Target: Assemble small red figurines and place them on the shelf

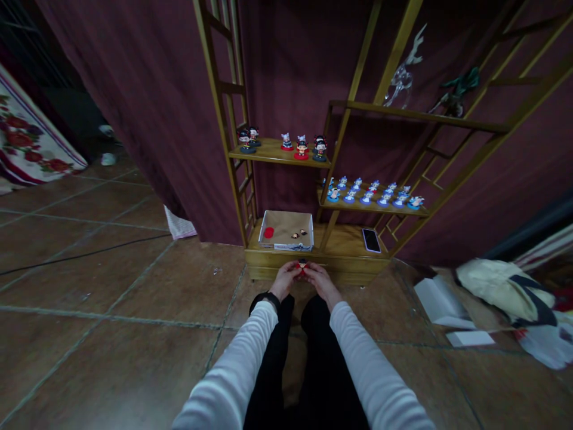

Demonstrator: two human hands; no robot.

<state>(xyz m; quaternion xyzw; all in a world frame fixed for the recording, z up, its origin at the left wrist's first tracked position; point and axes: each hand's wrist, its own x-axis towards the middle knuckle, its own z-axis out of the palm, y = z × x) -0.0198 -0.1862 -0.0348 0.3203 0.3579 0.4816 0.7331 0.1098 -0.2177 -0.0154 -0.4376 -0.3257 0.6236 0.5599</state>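
Observation:
Between my left hand [287, 279] and my right hand [319, 279] is a small red and black figurine [302, 267], gripped by the fingertips of both. It is held just in front of the low base of a wooden shelf unit [313, 263]. Just beyond my hands stands a shallow open box [282, 222] with a brown bottom. A red disc [268, 232] lies at its left side, and two small dark and skin-toned pieces [295, 236] lie toward its right. My fingers hide the lower part of the figurine.
Several black and red figurines [301, 149] stand on the upper left shelf, and several blue ones [367, 196] on the right shelf. A phone [371, 240] lies on the base. Higher up are a clear deer ornament [401, 80] and a green ornament [461, 89]. White boxes [443, 301] lie on the floor at right.

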